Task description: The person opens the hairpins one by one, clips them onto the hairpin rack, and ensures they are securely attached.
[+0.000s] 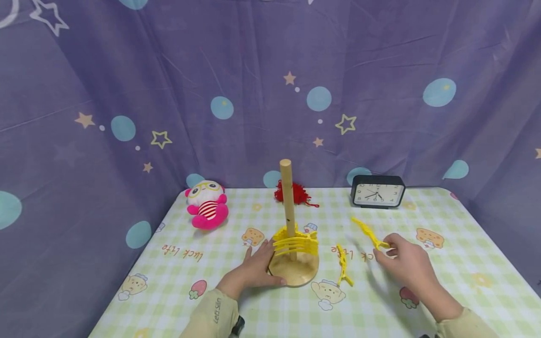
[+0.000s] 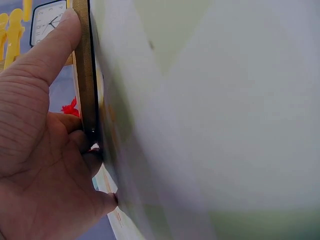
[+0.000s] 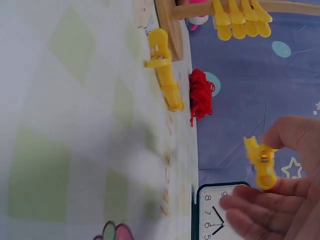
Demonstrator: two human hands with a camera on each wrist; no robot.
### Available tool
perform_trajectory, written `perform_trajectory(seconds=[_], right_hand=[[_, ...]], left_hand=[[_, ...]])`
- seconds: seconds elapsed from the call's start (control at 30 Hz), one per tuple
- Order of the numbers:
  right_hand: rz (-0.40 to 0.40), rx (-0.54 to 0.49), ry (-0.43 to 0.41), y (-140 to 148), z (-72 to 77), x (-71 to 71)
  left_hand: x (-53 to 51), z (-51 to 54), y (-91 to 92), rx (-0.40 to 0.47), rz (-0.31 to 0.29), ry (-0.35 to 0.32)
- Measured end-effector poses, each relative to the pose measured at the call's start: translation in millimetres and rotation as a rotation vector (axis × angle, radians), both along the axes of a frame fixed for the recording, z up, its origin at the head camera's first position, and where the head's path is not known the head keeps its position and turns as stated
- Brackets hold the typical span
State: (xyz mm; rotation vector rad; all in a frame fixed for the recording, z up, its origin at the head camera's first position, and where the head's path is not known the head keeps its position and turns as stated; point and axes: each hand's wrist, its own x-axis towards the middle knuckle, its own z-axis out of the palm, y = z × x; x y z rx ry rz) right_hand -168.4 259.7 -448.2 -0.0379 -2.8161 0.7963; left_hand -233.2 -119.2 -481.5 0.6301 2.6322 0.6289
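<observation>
My left hand [image 1: 255, 271] holds the round base of a wooden stand [image 1: 291, 277], thumb on the near edge and fingers at its left side. In the left wrist view the thumb [image 2: 55, 42] lies against the base rim [image 2: 86, 75]. Several yellow clips [image 1: 302, 244] sit around the lower part of the upright pole. To the right, my right hand [image 1: 407, 260] pinches a yellow clip [image 1: 369, 232] by its end, above the cloth. Another yellow clip [image 1: 343, 266] lies on the table between the stand and this hand.
A pink panda plush [image 1: 208, 206] sits at the back left. Behind the pole lies a bundle of red yarn [image 1: 297, 193]. A black-framed clock [image 1: 377, 192] stands at the back right. A purple curtain [image 1: 262, 56] hangs behind the checked tablecloth [image 1: 160, 300].
</observation>
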Motion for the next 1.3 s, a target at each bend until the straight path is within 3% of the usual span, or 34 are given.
perform_trajectory(seconds=[0.2,0.37,0.83,1.3], right_hand=[[0.015,-0.145,0.060,-6,9.7,2.0],[0.077,-0.182,0.160,-10,16.3,2.3],[0.192,-0.094,0.381,-30,22.7,-5.1],[0.256,-0.063,0.419,-56,28.9,-15.8]], left_hand=[[-0.8,-0.8,0.0,-0.001,-0.001,0.001],[-0.8,-1.2,-0.1,0.000,-0.002,0.005],[0.7,2.3,-0.7,0.003,-0.020,0.014],[-0.9,-0.5,-0.5,0.002,-0.011,0.014]])
